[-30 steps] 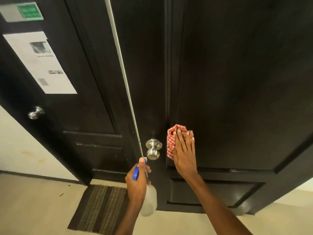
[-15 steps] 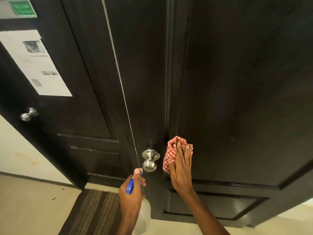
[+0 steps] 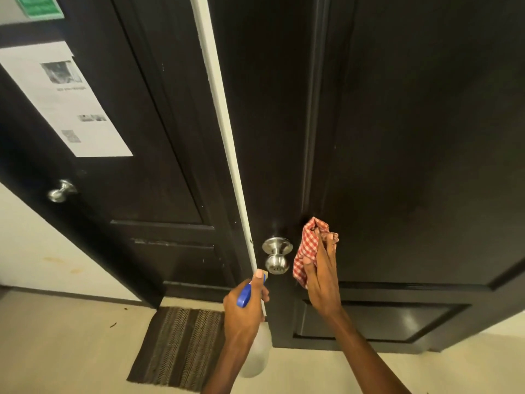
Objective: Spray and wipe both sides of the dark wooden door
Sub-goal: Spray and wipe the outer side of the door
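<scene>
Filling the right half of the frame, the dark wooden door (image 3: 412, 137) stands by its steel knob (image 3: 276, 258). At lower centre the right hand (image 3: 322, 275) presses a checked cloth (image 3: 308, 248) against it, fingers clamped on the fabric; the left hand (image 3: 245, 301) grips a spray bottle (image 3: 254, 356).

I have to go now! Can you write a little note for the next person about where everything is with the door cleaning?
Left hand grips the spray bottle, nozzle toward the door knob.
Right hand presses the red checked cloth against the dark wooden door, right of the knob.
Done: cannot tell how much is wiped.
Left: the rest of this face, then the other side.
</scene>
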The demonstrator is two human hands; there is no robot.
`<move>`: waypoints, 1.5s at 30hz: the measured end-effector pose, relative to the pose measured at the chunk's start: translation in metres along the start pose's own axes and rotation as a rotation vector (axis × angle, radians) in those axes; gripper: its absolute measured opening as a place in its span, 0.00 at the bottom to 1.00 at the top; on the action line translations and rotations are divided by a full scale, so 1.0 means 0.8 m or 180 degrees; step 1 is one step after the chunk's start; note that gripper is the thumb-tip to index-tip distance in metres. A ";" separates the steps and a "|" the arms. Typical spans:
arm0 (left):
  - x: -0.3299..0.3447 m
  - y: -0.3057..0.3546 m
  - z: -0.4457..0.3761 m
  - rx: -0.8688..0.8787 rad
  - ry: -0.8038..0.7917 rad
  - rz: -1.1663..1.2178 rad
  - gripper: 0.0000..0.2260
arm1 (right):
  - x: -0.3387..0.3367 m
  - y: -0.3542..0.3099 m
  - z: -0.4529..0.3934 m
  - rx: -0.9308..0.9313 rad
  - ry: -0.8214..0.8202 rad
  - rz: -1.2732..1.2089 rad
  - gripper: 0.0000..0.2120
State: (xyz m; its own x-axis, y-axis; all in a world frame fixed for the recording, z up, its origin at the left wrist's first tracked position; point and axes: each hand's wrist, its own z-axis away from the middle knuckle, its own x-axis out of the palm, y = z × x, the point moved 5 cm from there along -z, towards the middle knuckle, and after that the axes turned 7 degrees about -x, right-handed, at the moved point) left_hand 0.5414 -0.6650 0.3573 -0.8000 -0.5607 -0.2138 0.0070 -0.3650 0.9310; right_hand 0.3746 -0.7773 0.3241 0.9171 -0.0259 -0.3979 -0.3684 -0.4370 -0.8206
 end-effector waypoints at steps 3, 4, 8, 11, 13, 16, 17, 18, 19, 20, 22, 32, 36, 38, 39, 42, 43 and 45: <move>0.002 0.004 -0.005 0.0102 -0.0072 -0.0109 0.26 | -0.007 0.000 0.005 0.0224 -0.0056 -0.0368 0.25; 0.002 0.006 -0.008 0.0091 -0.0092 -0.0149 0.27 | -0.007 0.000 0.009 0.0323 -0.0086 -0.0525 0.25; 0.004 0.016 -0.019 0.0119 -0.0112 -0.0125 0.29 | -0.010 0.000 0.025 0.0682 -0.0063 -0.0974 0.38; 0.006 0.029 -0.029 0.0123 -0.0148 -0.0167 0.28 | -0.010 -0.002 0.029 0.0869 -0.0028 -0.0954 0.50; 0.008 0.032 -0.034 0.0087 -0.0218 -0.0221 0.29 | -0.008 -0.005 0.028 0.0921 -0.0011 -0.0964 0.50; 0.003 0.029 -0.041 -0.0109 -0.0203 -0.0310 0.31 | -0.004 -0.011 0.027 0.0837 0.0007 -0.0925 0.37; 0.000 0.027 -0.043 -0.0168 -0.0174 -0.0298 0.31 | -0.003 -0.011 0.027 0.0806 0.0007 -0.0889 0.31; -0.004 0.025 -0.044 -0.0193 -0.0150 -0.0262 0.31 | -0.001 -0.010 0.028 0.0774 0.0006 -0.0822 0.28; -0.008 0.024 -0.044 -0.0189 -0.0133 -0.0230 0.31 | 0.000 -0.014 0.028 0.0715 -0.0008 -0.0726 0.26; -0.012 0.022 -0.043 -0.0157 -0.0113 -0.0210 0.31 | 0.002 -0.015 0.028 0.0650 -0.0019 -0.0537 0.25; -0.022 0.016 -0.039 -0.0078 -0.0044 -0.0174 0.29 | 0.014 -0.025 0.027 0.0323 -0.0155 0.0137 0.28; -0.064 -0.008 -0.035 -0.0193 0.0171 0.0175 0.25 | 0.070 -0.066 0.002 -0.1318 -0.0432 0.2415 0.25; -0.067 0.000 -0.034 -0.0120 0.0105 0.0152 0.23 | 0.088 -0.096 -0.003 -0.2075 -0.0990 0.2963 0.26; -0.067 0.003 -0.033 -0.0033 0.0054 0.0155 0.23 | 0.088 -0.096 -0.006 -0.2312 -0.1122 0.3069 0.26; -0.067 0.003 -0.032 0.0001 0.0032 0.0157 0.23 | 0.084 -0.090 -0.006 -0.2300 -0.1118 0.3029 0.26; -0.068 0.002 -0.030 0.0007 -0.0020 0.0157 0.22 | 0.074 -0.062 0.003 -0.1545 -0.0799 0.2580 0.27; -0.069 0.003 -0.029 0.0011 -0.0057 0.0185 0.21 | 0.076 -0.053 0.008 -0.1097 -0.0619 0.2323 0.28; -0.072 0.002 -0.026 0.0019 -0.0103 0.0160 0.21 | 0.086 -0.040 0.019 -0.0038 -0.0104 0.1464 0.29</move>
State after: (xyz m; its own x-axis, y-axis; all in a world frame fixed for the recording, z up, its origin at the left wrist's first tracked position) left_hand 0.5997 -0.6487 0.3649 -0.8177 -0.5537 -0.1572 0.0440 -0.3325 0.9421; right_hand 0.4467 -0.7516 0.3166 0.6533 -0.1913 -0.7326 -0.7341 -0.3970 -0.5509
